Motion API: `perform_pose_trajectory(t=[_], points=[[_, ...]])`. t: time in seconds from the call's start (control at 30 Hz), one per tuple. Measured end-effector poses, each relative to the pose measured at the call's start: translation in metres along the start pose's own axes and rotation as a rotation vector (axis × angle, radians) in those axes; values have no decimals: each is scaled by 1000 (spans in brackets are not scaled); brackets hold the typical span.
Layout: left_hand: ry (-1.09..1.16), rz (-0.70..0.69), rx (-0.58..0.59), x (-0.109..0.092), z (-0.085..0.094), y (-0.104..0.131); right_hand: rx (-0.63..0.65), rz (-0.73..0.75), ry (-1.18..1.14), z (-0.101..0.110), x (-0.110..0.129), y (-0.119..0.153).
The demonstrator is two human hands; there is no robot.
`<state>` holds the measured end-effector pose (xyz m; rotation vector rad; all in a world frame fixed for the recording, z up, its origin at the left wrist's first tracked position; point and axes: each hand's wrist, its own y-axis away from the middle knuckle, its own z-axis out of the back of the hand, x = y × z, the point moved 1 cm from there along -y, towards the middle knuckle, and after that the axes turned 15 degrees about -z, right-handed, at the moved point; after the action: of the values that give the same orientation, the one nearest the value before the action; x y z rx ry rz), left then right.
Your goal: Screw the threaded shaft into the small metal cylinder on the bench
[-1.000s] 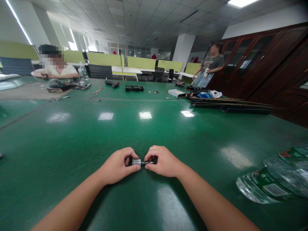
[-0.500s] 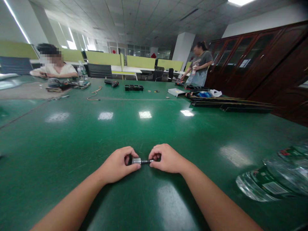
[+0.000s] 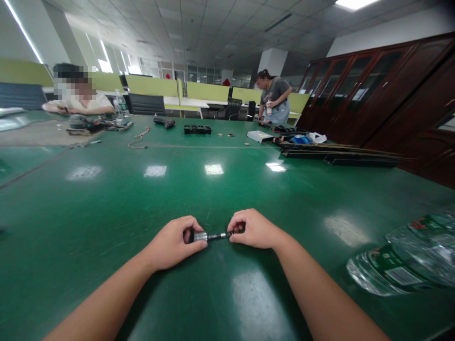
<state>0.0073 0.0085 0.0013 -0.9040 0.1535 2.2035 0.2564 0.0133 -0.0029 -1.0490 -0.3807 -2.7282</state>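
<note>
My left hand (image 3: pixel 177 241) is closed round a silver metal cylinder (image 3: pixel 201 236) with a dark back end, gripping it between thumb and fingers low over the green table. A thin shaft (image 3: pixel 216 236), dark near the cylinder and bright toward its tip, points right from it. At the shaft's right end, my right hand (image 3: pixel 252 229) pinches a small dark spring (image 3: pixel 231 234) between thumb and fingertips. The spring lines up with the shaft's tip; whether they touch I cannot tell. Part of the spring is hidden by the fingers.
Large water bottles (image 3: pixel 394 270) lie at the right on the green table (image 3: pixel 177 189). Toward the far side are a power drill (image 3: pixel 164 122), a black part (image 3: pixel 197 129), a cord (image 3: pixel 138 138), a silver box (image 3: pixel 260 136) and long black strips (image 3: pixel 341 154). One person sits far left; another stands behind.
My right hand has moved right along the shaft, baring more of it and showing the spring. The left hand stays put. The standing person has shifted left and bends lower.
</note>
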Motion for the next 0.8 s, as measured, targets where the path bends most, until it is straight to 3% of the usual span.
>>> perform_pose_trajectory(t=[0.4,0.8], points=[[-30,-34,4,0,0,0,-67,209,-32,-34,27,2],[-9,-15,6,0,0,0,-64,215,-8,-32,26,1]])
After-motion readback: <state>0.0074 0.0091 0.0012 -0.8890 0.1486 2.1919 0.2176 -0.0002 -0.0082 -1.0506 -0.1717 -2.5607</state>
